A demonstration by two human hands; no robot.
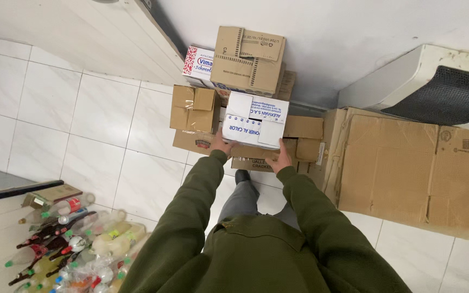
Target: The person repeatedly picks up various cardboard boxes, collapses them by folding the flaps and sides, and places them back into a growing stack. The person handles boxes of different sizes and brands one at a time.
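While your left hand (pixel 222 144) and right hand (pixel 281 159) grip the white box (pixel 256 119) by its near corners, it sits atop flattened cardboard (pixel 299 135) on the floor. You seem mid-lift; next, keep it level and clear of the small brown box (pixel 194 108) at its left.

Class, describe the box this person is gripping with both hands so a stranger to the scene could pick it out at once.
Find the stack of cartons piled against the white wall, left of the big flattened cardboard sheet. At the stack's near edge, the left hand and right hand grip one box. It alone is white with blue print; its closest neighbours are plain brown.
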